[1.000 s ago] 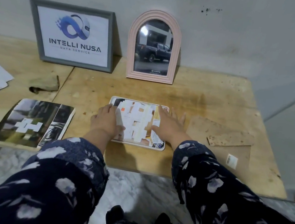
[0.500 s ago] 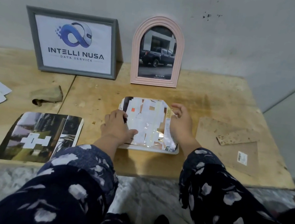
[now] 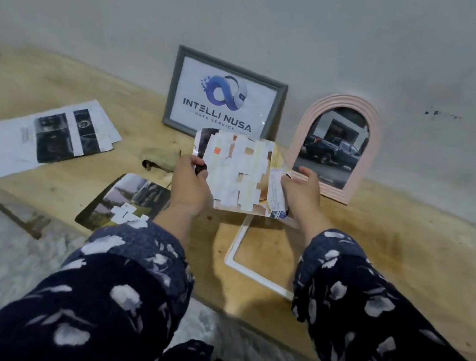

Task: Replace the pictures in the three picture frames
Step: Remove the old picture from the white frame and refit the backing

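Both hands, left [image 3: 189, 182] and right [image 3: 300, 193], hold a taped-over picture [image 3: 237, 174] mid-frame above the white frame [image 3: 237, 243] on the wooden surface [image 3: 389, 247], grey wall [image 3: 254, 14] behind.

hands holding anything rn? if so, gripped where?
Yes: the taped picture, lifted above the white frame. The left hand pinches its left edge; the right hand is at its right edge, grip unclear.

Both arms wear long, loose sleeves of dark navy fabric printed with pale grey-white leaf and petal shapes, left sleeve [image 3: 110, 294] and right sleeve [image 3: 364, 314] alike, each ending at the wrist; the hands are bare.
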Available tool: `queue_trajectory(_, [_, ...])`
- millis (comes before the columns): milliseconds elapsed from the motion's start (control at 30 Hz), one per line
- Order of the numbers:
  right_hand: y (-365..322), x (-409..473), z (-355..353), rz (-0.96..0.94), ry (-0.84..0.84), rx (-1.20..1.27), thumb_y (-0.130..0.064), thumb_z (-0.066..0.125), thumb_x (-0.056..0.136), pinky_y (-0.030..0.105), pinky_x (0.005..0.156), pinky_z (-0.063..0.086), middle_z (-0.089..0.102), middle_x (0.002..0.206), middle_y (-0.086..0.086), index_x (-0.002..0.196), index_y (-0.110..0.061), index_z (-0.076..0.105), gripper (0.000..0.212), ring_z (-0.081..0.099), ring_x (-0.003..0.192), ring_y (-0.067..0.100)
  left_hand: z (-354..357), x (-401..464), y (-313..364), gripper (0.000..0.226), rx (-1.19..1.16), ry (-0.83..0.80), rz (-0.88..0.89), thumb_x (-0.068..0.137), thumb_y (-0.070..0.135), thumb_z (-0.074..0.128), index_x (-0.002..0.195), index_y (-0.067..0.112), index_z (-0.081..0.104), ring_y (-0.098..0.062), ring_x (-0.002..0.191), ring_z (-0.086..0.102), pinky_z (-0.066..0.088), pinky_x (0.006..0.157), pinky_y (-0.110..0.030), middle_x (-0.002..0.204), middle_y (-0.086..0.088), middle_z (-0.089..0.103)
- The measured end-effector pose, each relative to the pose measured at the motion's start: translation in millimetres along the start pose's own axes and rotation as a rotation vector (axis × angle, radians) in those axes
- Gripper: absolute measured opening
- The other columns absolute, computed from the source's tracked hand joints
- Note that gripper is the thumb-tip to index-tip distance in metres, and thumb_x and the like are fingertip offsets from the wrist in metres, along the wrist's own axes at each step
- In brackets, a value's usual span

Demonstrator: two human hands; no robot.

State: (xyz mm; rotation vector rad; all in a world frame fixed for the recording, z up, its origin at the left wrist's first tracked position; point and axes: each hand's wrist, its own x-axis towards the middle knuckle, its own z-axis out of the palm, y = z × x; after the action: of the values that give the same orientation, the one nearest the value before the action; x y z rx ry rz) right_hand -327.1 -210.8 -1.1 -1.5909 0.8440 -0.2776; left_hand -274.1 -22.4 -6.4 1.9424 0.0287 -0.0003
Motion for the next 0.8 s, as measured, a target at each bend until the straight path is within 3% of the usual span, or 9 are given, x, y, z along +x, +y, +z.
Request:
queue_trajectory(133, [-15.4, -4.3, 60.6, -0.07, -0.161, -0.067, 0.004, 0.054, 0.088, 0.036, 0.064, 0.058, 0.06, 0.103, 0.003, 0.12, -0.022, 0.052, 0.041, 0.063, 0.077, 0.017, -51.7, 22.2, -15.4, 0.017, 0.012, 0.148, -0.065, 0.095, 0.0, 0.047, 0.107, 0.012, 0.049, -0.019, 0.102, 0.052, 0.039, 0.085, -0.025, 0.114, -0.006, 0.053])
queue_trajectory(233, [-32.7, -9.4, 127.6, -0.162, -0.253, -0.16, 0.012, 0.045, 0.087, 0.028, 0.06, 0.055, 0.058, 0.111, 0.001, 0.113, -0.021, 0.063, 0.046, 0.061, 0.088, 0.019, -105.9, 44.7, -34.8, 0.019, 0.095, 0.218, -0.075, 0.094, 0.003, 0.053, 0.112, 0.009, 0.052, -0.02, 0.105, 0.052, 0.041, 0.095, -0.027, 0.123, -0.012, 0.05])
queue_trajectory(333, [-47.1, -15.2, 184.8, -0.231, -0.318, -0.239, 0.011, 0.044, 0.088, 0.026, 0.074, 0.05, 0.059, 0.114, 0.001, 0.118, -0.016, 0.065, 0.046, 0.057, 0.1, 0.018, -149.3, 63.5, -50.7, 0.025, 0.162, 0.253, -0.08, 0.093, 0.004, 0.057, 0.117, 0.007, 0.052, -0.012, 0.103, 0.044, 0.034, 0.104, -0.024, 0.13, -0.01, 0.037])
queue_trajectory(433, [-54.8, -16.6, 245.2, -0.289, -0.36, -0.285, 0.007, 0.046, 0.088, 0.03, 0.088, 0.052, 0.063, 0.124, 0.003, 0.118, -0.016, 0.066, 0.043, 0.058, 0.102, 0.018, -189.4, 86.8, -69.4, 0.031, 0.169, 0.266, -0.081, 0.091, 0.002, 0.058, 0.121, 0.006, 0.05, -0.014, 0.109, 0.046, 0.028, 0.1, -0.014, 0.133, -0.008, 0.031])
queue_trajectory(633, [-57.6, -18.8, 362.0, -0.348, -0.404, -0.415, 0.007, 0.045, 0.089, 0.021, 0.092, 0.043, 0.054, 0.134, 0.004, 0.131, -0.012, 0.055, 0.047, 0.052, 0.12, 0.021, -261.6, 156.8, -118.4, 0.047, 0.267, 0.221, -0.132, 0.09, -0.002, 0.056, 0.135, 0.005, 0.044, -0.016, 0.116, 0.047, 0.025, 0.09, -0.007, 0.141, -0.006, 0.027])
queue_trajectory(733, [-51.0, -11.8, 407.3, -0.36, -0.43, -0.453, 0.004, 0.045, 0.086, 0.039, 0.1, 0.046, 0.053, 0.131, 0.006, 0.132, -0.014, 0.054, 0.05, 0.051, 0.119, 0.026, -283.4, 187.3, -142.1, 0.059, 0.333, 0.149, -0.144, 0.088, 0.0, 0.059, 0.143, 0.005, 0.038, -0.018, 0.128, 0.04, 0.024, 0.096, -0.01, 0.148, -0.005, 0.023])
queue_trajectory(800, [-45.3, -2.6, 433.3, -0.376, -0.437, -0.54, 0.002, 0.043, 0.082, 0.044, 0.101, 0.043, 0.053, 0.131, 0.006, 0.132, -0.014, 0.054, 0.053, 0.047, 0.12, 0.028, -294.0, 208.7, -158.2, 0.062, 0.397, 0.111, -0.155, 0.087, 0.004, 0.061, 0.144, 0.007, 0.037, -0.021, 0.136, 0.032, 0.029, 0.107, -0.023, 0.151, -0.004, 0.021])
